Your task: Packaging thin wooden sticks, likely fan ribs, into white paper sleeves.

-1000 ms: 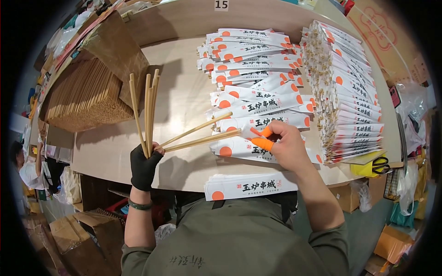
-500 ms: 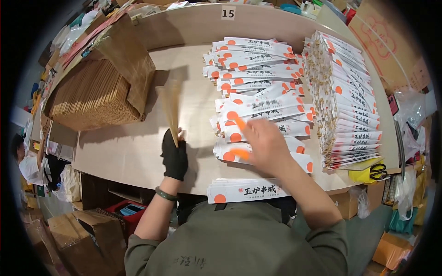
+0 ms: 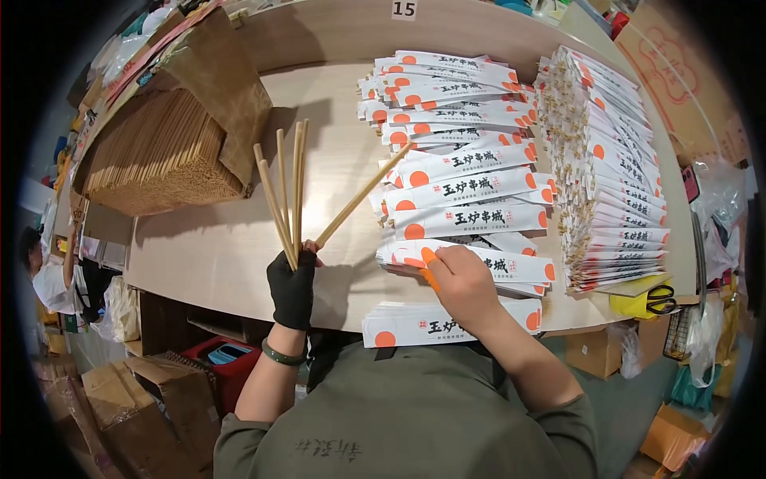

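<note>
My left hand [image 3: 290,289], in a black fingerless glove, is closed around the lower ends of several wooden chopsticks [image 3: 298,180]. They fan upward, and one leans far to the right toward the sleeves. My right hand [image 3: 463,287] has orange covers on its fingertips, pinched together at the left end of a white paper chopstick sleeve [image 3: 523,267] in the near pile. How firmly it grips the sleeve is partly hidden. Right at the table's front edge lies another stack of sleeves [image 3: 407,326], just below my right hand.
An open cardboard box [image 3: 239,120] packed with chopsticks [image 3: 163,160] stands at the left. Overlapping sleeves [image 3: 447,88] run up the middle. Filled sleeves [image 3: 618,172] are heaped at the right, with black-handled scissors [image 3: 661,299] beside a yellow piece [image 3: 634,303] near the edge.
My right hand has come down onto the near sleeves, its orange fingertips drawing together. The chopsticks in my left hand have spread from a tight bundle into a fan.
</note>
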Demonstrator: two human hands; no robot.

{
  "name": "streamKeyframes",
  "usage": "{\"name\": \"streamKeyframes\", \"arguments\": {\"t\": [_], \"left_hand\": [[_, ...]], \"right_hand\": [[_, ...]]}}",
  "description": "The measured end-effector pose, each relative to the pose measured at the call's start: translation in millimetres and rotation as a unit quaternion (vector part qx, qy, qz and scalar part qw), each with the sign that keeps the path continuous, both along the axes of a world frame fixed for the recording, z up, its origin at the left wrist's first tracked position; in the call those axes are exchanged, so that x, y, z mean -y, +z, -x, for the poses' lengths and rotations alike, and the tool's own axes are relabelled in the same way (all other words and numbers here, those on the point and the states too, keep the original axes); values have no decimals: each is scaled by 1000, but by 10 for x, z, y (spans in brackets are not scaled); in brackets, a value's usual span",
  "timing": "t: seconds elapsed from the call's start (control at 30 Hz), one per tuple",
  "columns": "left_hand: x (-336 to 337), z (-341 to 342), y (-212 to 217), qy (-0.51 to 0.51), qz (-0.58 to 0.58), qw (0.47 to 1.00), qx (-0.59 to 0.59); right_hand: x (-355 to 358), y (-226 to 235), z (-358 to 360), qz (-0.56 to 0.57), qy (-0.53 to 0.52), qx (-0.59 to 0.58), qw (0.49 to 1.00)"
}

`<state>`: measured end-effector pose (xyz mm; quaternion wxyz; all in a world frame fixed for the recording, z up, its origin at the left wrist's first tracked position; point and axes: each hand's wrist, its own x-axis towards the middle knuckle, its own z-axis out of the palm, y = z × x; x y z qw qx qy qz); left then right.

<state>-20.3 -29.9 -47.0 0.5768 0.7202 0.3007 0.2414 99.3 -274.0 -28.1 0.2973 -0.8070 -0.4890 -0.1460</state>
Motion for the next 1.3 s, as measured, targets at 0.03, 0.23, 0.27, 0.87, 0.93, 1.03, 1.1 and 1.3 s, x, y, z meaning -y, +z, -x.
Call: {"name": "streamKeyframes", "arguments": {"t": [0.03, 0.23, 0.27, 0.87, 0.93, 1.03, 1.1, 1.3], "left_hand": [[-7, 15, 0, 1, 51, 999, 2], [-144, 180, 143, -56, 111, 992, -20], [-165, 211, 166, -61, 95, 993, -21], [-562, 286, 370, -234, 64, 958, -153], [-416, 162, 412, -217, 3, 971, -97], [-139, -132, 358, -64, 95, 987, 112], [-96, -341, 275, 20, 205, 955, 214], [-348, -108, 221, -152, 62, 986, 44]], "right_hand": [[-5, -15, -10, 4, -8, -4, 1000], [34, 277, -158, -82, -92, -314, 941], [47, 381, -201, -122, -98, -427, 891], [249, 595, -417, -10, 7, -301, 953], [164, 539, -399, -13, 35, -123, 992], [-90, 829, -397, -50, -97, 46, 993], [-181, 968, -519, -96, -103, 43, 989], [-117, 959, -696, 152, 16, -10, 988]]}}
